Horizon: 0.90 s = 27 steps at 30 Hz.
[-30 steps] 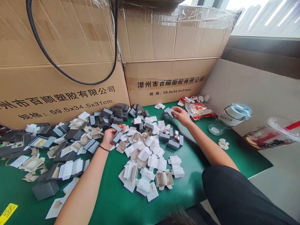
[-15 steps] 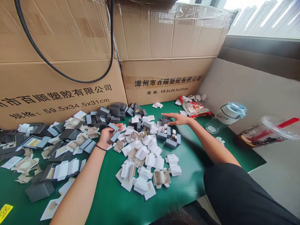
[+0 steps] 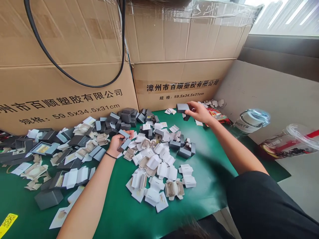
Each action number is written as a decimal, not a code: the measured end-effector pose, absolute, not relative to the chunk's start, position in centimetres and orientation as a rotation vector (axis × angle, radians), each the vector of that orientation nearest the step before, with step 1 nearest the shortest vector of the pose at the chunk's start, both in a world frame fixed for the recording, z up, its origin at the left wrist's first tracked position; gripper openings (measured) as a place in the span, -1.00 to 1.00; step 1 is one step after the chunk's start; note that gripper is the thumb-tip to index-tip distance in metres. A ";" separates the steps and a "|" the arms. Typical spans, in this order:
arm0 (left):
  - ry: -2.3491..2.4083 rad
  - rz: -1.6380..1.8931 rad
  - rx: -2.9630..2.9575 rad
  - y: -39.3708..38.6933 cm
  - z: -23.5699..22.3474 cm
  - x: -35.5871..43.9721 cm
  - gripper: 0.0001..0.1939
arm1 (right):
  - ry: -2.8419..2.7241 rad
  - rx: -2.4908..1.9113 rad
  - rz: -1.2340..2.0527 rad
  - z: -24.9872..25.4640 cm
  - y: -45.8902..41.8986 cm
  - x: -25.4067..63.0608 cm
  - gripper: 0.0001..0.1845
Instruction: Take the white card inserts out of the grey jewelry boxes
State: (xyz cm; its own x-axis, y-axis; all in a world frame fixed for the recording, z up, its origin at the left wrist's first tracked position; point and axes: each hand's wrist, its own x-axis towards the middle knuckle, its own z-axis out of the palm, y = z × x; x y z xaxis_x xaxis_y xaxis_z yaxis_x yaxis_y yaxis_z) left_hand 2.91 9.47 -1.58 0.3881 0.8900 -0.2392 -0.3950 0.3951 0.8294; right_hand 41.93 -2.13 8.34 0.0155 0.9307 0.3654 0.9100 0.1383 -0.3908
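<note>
Since half a second ago, the right hand (image 3: pixel 200 113) has risen away from the heap of folded white card inserts (image 3: pixel 154 161), and now grips a small matte-grey rectangular box (image 3: pixel 182 108), with a darker piece hanging under it, in the air beyond that heap's far right side. The left hand (image 3: pixel 115 143) has stayed just left of the heap, fingers curled round an open, hinged slate-grey box (image 3: pixel 124 145). Several loose dark-grey cardboard boxes (image 3: pixel 184 152) lie against the heap's right side on the glossy green tabletop (image 3: pixel 117 212). A crinkled red-and-clear plastic bag (image 3: pixel 217 115) sits beyond the heap to its right, partly hidden by the right forearm.
</note>
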 end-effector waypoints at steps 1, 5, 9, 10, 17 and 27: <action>0.780 0.929 0.759 9.4 -1.5 2.9 -0.83 | -1.919 -1.796 0.015 8.1 -2.0 41.6 -0.50; 0.794 0.940 0.757 9.1 -1.1 3.0 -0.83 | -1.971 -1.951 -0.141 6.5 -1.2 40.3 -0.50; 0.785 0.914 0.765 9.2 -1.2 3.0 -0.84 | -1.894 -2.106 -0.164 5.2 -1.2 39.2 -0.49; 0.774 0.923 0.759 9.2 -1.2 3.0 -0.85 | -1.880 -2.117 -0.167 4.9 -1.3 38.9 -0.49; 0.772 0.942 0.744 9.1 -1.1 3.1 -0.87 | -1.690 -2.005 -0.177 5.3 -1.6 36.7 -0.48; 0.749 0.905 0.766 9.7 -1.8 3.0 -0.89 | -2.033 -1.489 -0.020 9.7 9.1 27.5 -0.35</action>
